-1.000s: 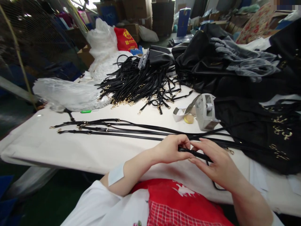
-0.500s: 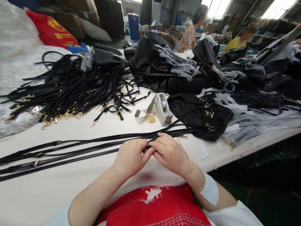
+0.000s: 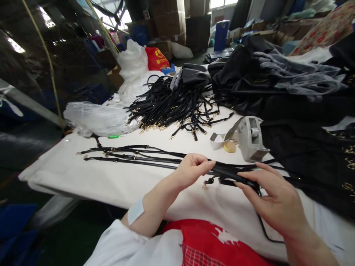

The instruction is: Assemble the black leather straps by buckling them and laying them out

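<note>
A black strap (image 3: 227, 172) stretches between my two hands, just above the white table. The fingers of my left hand (image 3: 193, 170) are curled closed around one end of it. Farther right, my right hand (image 3: 279, 199) pinches the same strap, doubled or bunched there, between thumb and fingers. A short end with a gold clasp (image 3: 205, 186) dangles below, between the hands. Several long black straps (image 3: 155, 161) with gold buckles lie side by side on the table, running left from under my hands.
Behind lie a heap of black straps (image 3: 163, 105) with gold clasps and black bags (image 3: 249, 74). A grey tape dispenser (image 3: 251, 138) stands beyond my right hand, beside a yellow tape roll (image 3: 229, 147). Clear plastic (image 3: 100, 118) covers the far left table edge (image 3: 55, 155).
My view has turned left. My hands, formerly together at the fingertips, are now apart with the strap drawn between them. The clasp end now hangs in sight.
</note>
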The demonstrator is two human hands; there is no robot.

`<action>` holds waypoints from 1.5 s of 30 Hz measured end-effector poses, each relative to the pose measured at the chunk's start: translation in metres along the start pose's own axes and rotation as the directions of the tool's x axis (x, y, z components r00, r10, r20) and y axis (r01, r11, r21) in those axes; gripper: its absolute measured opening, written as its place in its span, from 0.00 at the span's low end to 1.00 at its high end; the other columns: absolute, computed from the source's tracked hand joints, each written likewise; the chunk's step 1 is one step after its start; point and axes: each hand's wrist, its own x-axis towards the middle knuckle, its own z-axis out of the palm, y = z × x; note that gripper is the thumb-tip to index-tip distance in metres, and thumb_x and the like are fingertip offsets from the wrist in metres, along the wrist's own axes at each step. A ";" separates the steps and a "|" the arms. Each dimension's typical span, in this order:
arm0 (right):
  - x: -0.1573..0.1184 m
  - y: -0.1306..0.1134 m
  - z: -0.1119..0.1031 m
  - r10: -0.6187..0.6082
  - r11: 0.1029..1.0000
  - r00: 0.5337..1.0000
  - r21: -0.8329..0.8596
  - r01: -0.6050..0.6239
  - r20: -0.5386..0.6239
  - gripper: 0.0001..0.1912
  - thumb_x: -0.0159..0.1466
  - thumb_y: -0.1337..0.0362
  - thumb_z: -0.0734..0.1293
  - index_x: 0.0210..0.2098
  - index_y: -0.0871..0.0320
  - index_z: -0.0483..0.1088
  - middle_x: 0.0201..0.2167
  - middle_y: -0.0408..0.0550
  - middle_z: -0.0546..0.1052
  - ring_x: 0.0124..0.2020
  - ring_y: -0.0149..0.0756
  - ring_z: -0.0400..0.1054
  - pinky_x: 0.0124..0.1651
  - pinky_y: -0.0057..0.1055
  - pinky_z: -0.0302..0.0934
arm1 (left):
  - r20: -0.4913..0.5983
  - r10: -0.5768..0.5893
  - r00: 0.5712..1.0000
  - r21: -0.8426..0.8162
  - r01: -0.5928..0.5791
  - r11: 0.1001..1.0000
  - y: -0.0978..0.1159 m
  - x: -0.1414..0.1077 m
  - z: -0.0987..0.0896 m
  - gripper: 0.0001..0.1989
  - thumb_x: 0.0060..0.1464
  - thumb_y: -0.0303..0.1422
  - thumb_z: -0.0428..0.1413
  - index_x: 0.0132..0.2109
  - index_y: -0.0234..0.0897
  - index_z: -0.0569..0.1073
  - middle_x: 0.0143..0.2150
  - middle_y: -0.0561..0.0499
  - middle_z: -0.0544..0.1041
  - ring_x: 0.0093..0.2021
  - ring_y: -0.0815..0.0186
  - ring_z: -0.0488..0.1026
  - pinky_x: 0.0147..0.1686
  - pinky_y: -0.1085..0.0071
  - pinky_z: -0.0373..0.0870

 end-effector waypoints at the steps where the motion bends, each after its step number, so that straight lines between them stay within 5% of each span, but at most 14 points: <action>1: 0.001 0.001 -0.001 0.008 1.000 1.000 -0.004 -0.008 -0.006 0.07 0.64 0.62 0.70 0.42 0.54 0.72 0.33 0.43 0.80 0.33 0.37 0.75 0.58 0.44 0.63 | -0.031 0.010 0.999 -0.038 -0.011 0.999 -0.001 0.000 -0.006 0.28 0.51 0.49 0.60 0.18 0.35 0.59 0.17 0.59 0.52 0.21 0.76 0.47 0.22 0.74 0.45; 5: 0.001 0.005 -0.001 0.088 0.995 0.996 0.040 -0.088 0.005 0.06 0.64 0.61 0.69 0.41 0.52 0.72 0.32 0.43 0.79 0.35 0.40 0.75 0.57 0.46 0.64 | -0.141 0.033 0.989 -0.181 -0.059 0.982 -0.005 0.005 -0.026 0.27 0.52 0.49 0.60 0.20 0.35 0.58 0.18 0.60 0.53 0.19 0.77 0.47 0.21 0.75 0.46; 8: -0.006 0.009 0.001 0.249 0.952 0.967 0.168 -0.255 0.054 0.07 0.64 0.61 0.69 0.43 0.51 0.73 0.37 0.47 0.78 0.40 0.42 0.74 0.49 0.41 0.68 | -0.126 0.160 0.979 -0.116 -0.174 0.978 -0.009 0.009 -0.029 0.21 0.52 0.50 0.60 0.32 0.34 0.71 0.27 0.53 0.70 0.27 0.73 0.64 0.29 0.75 0.63; 12: -0.015 0.012 0.002 0.373 0.811 0.910 0.412 -0.415 0.183 0.11 0.65 0.62 0.68 0.48 0.51 0.71 0.42 0.49 0.76 0.39 0.39 0.73 0.39 0.32 0.70 | 0.211 0.258 0.943 0.192 -0.299 0.935 -0.023 0.008 -0.012 0.29 0.43 0.41 0.68 0.51 0.36 0.73 0.52 0.41 0.75 0.52 0.58 0.71 0.54 0.63 0.68; 16: -0.009 0.011 -0.011 0.309 0.796 0.907 0.445 -0.411 0.285 0.12 0.67 0.65 0.65 0.49 0.51 0.69 0.41 0.47 0.76 0.39 0.37 0.73 0.39 0.30 0.69 | 0.505 -0.017 0.863 0.395 -0.214 0.893 -0.034 0.000 0.007 0.08 0.59 0.30 0.52 0.43 0.36 0.75 0.36 0.50 0.79 0.34 0.68 0.74 0.37 0.74 0.71; 19: 0.004 0.001 -0.022 0.224 0.914 0.889 0.231 -0.334 0.399 0.14 0.63 0.68 0.67 0.48 0.53 0.71 0.43 0.48 0.77 0.45 0.40 0.72 0.48 0.34 0.67 | 0.372 -0.065 0.926 0.596 -0.184 0.782 -0.033 0.001 0.010 0.12 0.63 0.31 0.44 0.40 0.37 0.73 0.34 0.50 0.78 0.33 0.66 0.73 0.34 0.72 0.68; 22: 0.016 -0.009 -0.021 0.268 0.935 0.821 0.068 -0.347 0.505 0.14 0.62 0.71 0.66 0.47 0.56 0.71 0.43 0.48 0.78 0.45 0.40 0.71 0.52 0.36 0.64 | 0.275 -0.009 0.961 0.713 -0.198 0.673 -0.032 0.011 0.010 0.13 0.62 0.31 0.44 0.38 0.38 0.73 0.36 0.47 0.79 0.36 0.60 0.75 0.37 0.67 0.69; 26: 0.025 -0.016 -0.017 0.291 0.888 0.788 0.152 -0.433 0.543 0.18 0.63 0.76 0.61 0.49 0.56 0.71 0.41 0.44 0.79 0.42 0.32 0.72 0.49 0.26 0.64 | 0.316 0.051 0.947 0.639 -0.252 0.727 -0.030 0.014 0.010 0.14 0.64 0.38 0.45 0.42 0.42 0.74 0.41 0.48 0.80 0.40 0.58 0.77 0.43 0.65 0.72; 29: 0.025 -0.017 -0.017 0.270 0.888 0.801 0.183 -0.421 0.534 0.12 0.68 0.67 0.62 0.49 0.56 0.73 0.42 0.45 0.79 0.43 0.33 0.73 0.48 0.25 0.63 | 0.342 0.048 0.939 0.544 -0.239 0.804 -0.029 0.011 -0.004 0.14 0.62 0.44 0.49 0.43 0.44 0.75 0.35 0.50 0.79 0.35 0.60 0.75 0.37 0.68 0.73; 32: 0.022 -0.013 -0.014 0.310 0.878 0.791 0.161 -0.452 0.528 0.13 0.69 0.57 0.62 0.39 0.55 0.76 0.31 0.40 0.79 0.31 0.29 0.71 0.36 0.22 0.61 | 0.351 0.015 0.936 0.479 -0.193 0.857 -0.025 0.010 -0.018 0.15 0.60 0.46 0.51 0.43 0.42 0.75 0.29 0.52 0.76 0.28 0.64 0.71 0.30 0.73 0.71; 38: 0.018 -0.013 -0.004 0.369 0.854 0.789 0.157 -0.497 0.491 0.16 0.69 0.58 0.62 0.29 0.58 0.74 0.23 0.41 0.74 0.27 0.30 0.66 0.30 0.25 0.56 | 0.303 0.133 0.943 0.533 -0.284 0.797 -0.007 0.000 -0.009 0.09 0.57 0.38 0.56 0.39 0.38 0.76 0.34 0.51 0.78 0.33 0.66 0.72 0.36 0.73 0.68; 45: 0.013 -0.011 0.000 0.309 0.827 0.713 0.192 -0.528 0.630 0.16 0.69 0.52 0.59 0.37 0.54 0.74 0.31 0.43 0.78 0.32 0.34 0.71 0.35 0.26 0.63 | 0.344 0.236 0.909 0.463 -0.383 0.799 -0.011 -0.001 -0.006 0.13 0.55 0.39 0.61 0.42 0.34 0.79 0.32 0.50 0.79 0.31 0.70 0.70 0.32 0.75 0.63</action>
